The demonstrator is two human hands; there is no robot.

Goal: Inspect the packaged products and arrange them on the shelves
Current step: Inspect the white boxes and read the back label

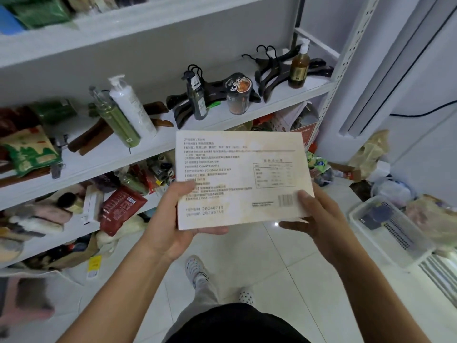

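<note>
A flat cream-coloured product box (241,177) is held level in front of me, its printed back facing up with text, a nutrition table, a barcode and the date 20240718. My left hand (176,219) grips its near left corner, thumb on top and fingers underneath. My right hand (314,216) holds the near right corner the same way, thumb beside the barcode. The box hangs above the tiled floor, in front of the white shelf unit (173,142).
The middle shelf carries a white pump bottle (132,107), a green bottle (116,117), dark hangers (279,70), a noodle cup (238,94) and an amber pump bottle (299,68). Lower shelves hold a red pouch (121,209) and mixed goods. A clear plastic bin (388,229) stands on the floor at right.
</note>
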